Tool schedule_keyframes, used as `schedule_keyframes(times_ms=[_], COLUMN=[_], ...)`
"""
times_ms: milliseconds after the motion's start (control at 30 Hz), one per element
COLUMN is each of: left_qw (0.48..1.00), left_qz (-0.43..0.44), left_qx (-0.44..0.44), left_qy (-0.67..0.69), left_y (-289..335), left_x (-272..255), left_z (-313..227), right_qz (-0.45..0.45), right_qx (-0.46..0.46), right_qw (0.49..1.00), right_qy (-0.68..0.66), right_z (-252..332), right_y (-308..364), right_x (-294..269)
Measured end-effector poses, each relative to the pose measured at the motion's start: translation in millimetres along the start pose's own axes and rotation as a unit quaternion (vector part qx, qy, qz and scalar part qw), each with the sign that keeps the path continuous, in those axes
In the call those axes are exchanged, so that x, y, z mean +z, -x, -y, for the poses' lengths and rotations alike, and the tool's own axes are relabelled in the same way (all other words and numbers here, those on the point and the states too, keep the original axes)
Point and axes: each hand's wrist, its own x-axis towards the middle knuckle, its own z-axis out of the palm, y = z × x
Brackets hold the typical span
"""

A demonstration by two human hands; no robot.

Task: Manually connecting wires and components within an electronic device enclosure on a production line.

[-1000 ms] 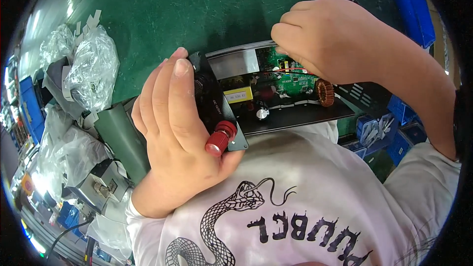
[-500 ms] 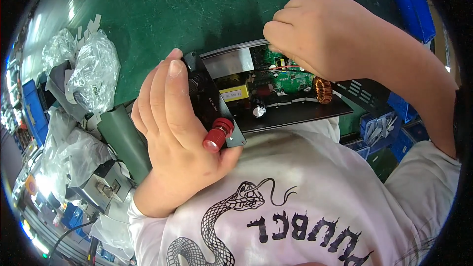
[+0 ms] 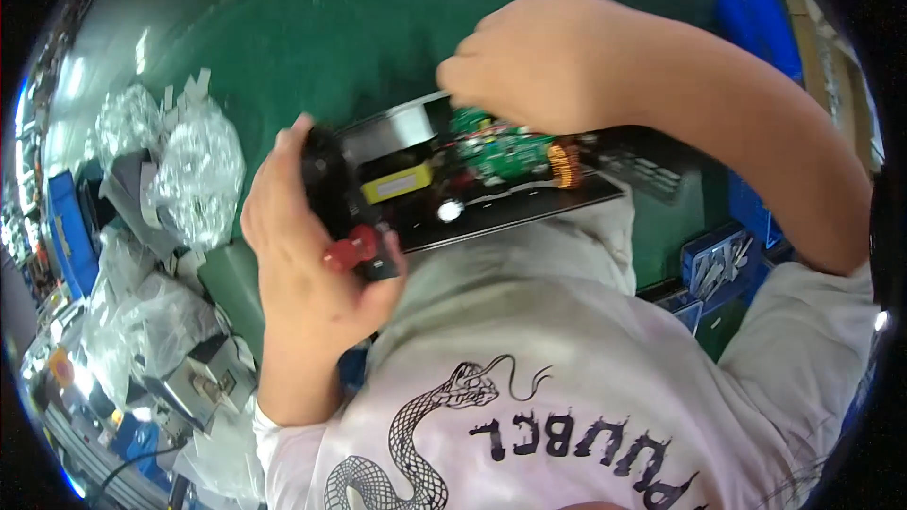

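Observation:
An opened black electronic device case (image 3: 515,208) is tilted in front of my shirt. Inside are a green circuit board (image 3: 501,159), a yellow block-shaped part (image 3: 397,183), a round capacitor (image 3: 450,211) and a copper-wound ring coil (image 3: 565,163). My left hand (image 3: 300,279) is closed around the black end panel (image 3: 326,175), beside its red terminal knob (image 3: 350,250). At the far edge of the case, above the board, my right hand (image 3: 548,61) has its fingers curled in. Its fingertips are hidden, so what they pinch does not show.
Clear plastic bags (image 3: 198,179) lie at the left on the green work surface (image 3: 359,38). A blue bin (image 3: 756,24) stands at the far right. Nearer is a blue tray (image 3: 718,260) of small metal parts. A black slotted panel (image 3: 642,173) lies right of the case.
The device and both hands have shifted left in the picture, with some blur. My left hand keeps its hold on the end panel; my right hand stays curled at the far edge.

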Motion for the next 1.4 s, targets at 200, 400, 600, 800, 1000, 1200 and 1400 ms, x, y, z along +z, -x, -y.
schedule_keyframes(times_ms=[200, 400, 600, 800, 1000, 1200, 1400], left_qw=[0.998, 0.999, 0.999, 0.996, 0.997, 0.989, 0.965], left_qz=[-0.022, -0.027, -0.012, -0.015, -0.015, -0.147, -0.234], left_qx=[-0.027, -0.028, 0.01, -0.065, -0.031, 0.009, 0.113], left_qy=[0.043, -0.037, -0.038, -0.062, -0.068, -0.033, -0.024], left_y=[-5.9, 2.7, 3.8, -2.3, 19.7, 53.2, 61.3], left_x=[-6.4, -17.0, -17.0, -33.7, -33.4, -25.4, -20.0], left_z=[20.9, 26.2, 44.9, 43.1, 52.0, 70.3, 71.3], right_qz=[0.047, -0.233, -0.079, -0.143, -0.208, -0.266, -0.246], right_qx=[0.114, 0.457, 0.586, 0.58, 0.576, 0.541, 0.562], right_qw=[0.992, 0.851, 0.805, 0.802, 0.791, 0.798, 0.79], right_qy=[-0.025, 0.115, 0.044, -0.006, -0.018, -0.009, -0.023], right_z=[1.6, -64.5, -109.7, -99.6, -94.3, -104.1, -100.2], right_y=[-19.7, 147.3, 220.9, 215.2, 225.8, 236.6, 231.3], right_x=[-48.7, -93.2, -29.0, -32.9, -31.6, -20.7, -24.8])
